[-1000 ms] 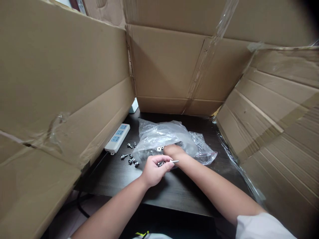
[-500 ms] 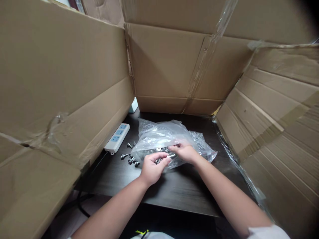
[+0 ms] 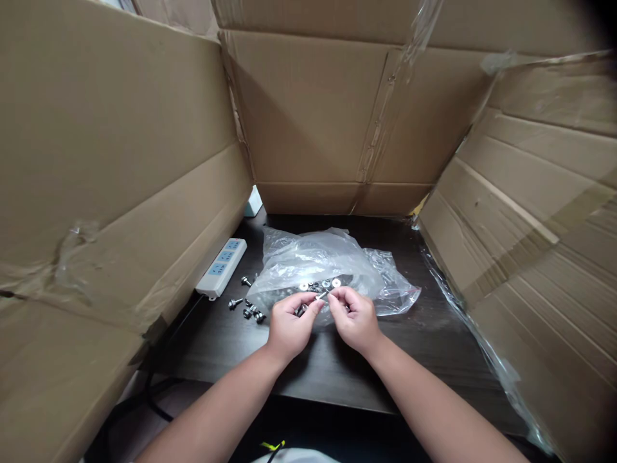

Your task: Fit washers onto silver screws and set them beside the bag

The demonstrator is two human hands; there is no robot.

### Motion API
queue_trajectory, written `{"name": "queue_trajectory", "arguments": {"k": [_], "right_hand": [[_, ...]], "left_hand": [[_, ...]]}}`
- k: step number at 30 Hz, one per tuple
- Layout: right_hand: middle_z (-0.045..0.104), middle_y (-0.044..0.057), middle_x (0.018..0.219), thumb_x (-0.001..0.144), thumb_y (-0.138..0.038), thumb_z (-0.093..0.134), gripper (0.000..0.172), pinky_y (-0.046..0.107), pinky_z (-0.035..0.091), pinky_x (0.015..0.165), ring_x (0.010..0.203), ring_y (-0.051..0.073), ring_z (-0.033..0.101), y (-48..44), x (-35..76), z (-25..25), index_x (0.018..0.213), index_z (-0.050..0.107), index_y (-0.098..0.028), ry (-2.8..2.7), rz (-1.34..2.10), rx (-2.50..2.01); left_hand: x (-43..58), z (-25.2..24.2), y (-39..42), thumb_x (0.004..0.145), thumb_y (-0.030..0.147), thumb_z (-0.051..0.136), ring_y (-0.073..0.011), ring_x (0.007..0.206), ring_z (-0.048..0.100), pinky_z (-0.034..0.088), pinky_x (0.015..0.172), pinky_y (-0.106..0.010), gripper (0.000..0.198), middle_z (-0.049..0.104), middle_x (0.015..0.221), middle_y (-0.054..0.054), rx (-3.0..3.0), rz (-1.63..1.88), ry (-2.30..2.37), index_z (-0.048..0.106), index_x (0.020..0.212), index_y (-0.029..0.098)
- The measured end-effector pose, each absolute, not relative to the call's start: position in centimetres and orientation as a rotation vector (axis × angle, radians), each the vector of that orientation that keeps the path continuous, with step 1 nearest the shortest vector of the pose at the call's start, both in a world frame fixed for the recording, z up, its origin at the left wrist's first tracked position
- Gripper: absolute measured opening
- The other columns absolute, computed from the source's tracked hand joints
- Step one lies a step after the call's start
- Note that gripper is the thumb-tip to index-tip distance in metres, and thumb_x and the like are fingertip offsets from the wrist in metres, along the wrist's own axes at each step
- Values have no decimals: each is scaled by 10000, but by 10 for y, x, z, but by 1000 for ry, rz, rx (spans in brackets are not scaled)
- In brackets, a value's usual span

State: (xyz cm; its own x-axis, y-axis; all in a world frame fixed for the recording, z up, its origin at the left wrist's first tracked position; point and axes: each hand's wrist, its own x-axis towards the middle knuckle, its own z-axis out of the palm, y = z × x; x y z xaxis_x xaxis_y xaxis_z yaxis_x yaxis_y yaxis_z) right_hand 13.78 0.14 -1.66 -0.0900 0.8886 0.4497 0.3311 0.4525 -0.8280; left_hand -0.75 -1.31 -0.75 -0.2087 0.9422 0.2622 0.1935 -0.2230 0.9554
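My left hand (image 3: 292, 326) is closed, with a small silver bolt (image 3: 321, 296) pinched between thumb and forefinger. My right hand (image 3: 355, 316) is closed too, its fingertips pressed together right beside the bolt's end; whatever they pinch is too small to make out. Just beyond both hands lies a clear plastic bag (image 3: 313, 254), its mouth facing me. Washers (image 3: 336, 282) and dark metal hardware show in that opening. Left of the bag, several loose screws (image 3: 234, 303) are scattered on the dark table (image 3: 332, 379).
A white power strip (image 3: 222, 269) lies along the left, its cable running down past the table edge. Tall cardboard walls stand at the left (image 3: 120, 161), back (image 3: 308, 116) and right (image 3: 530, 212). A white box (image 3: 253, 202) sits in the far left corner.
My right hand has drawn back from the bag's mouth to meet the left hand at the bolt. More washers now show in the opening. The view has shifted slightly.
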Motion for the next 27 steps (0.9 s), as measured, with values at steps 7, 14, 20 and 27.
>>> {"name": "queue_trajectory", "arguments": {"k": [7,14,20,27], "right_hand": [[603,35,696,814,-246,577,122,318,463,662,627,169,543,-2,145,-18,881,673,-215,-1766,800,-885],[381,-79,545,788,-259,556,265,232,413,449,439,75,379,9,147,-12,1029,594,-154,-1100,1614,-896],[615,-8,696,707,-347,724,430,270,526,497,481,92,559,17,154,-11,1059,599,-135,-992,1513,-1033],[676,40,656,663,-346,775,317,279,598,598,593,148,673,23,157,-9,842,703,-94,-1021,1403,-1123]], "left_hand": [[-10,-11,-7,659,323,769,-37,380,353,248,361,-159,233,489,479,52,855,1292,1054,667,756,137],[-12,-7,-4,622,286,807,-17,404,321,177,355,-137,286,481,519,48,669,1276,909,629,770,118],[-9,-7,-8,603,295,816,-16,387,303,198,364,-145,293,439,467,63,750,1278,952,649,760,113],[-8,-10,-8,624,288,807,-19,389,288,200,374,-153,280,400,434,79,770,1224,933,652,777,112]]}}
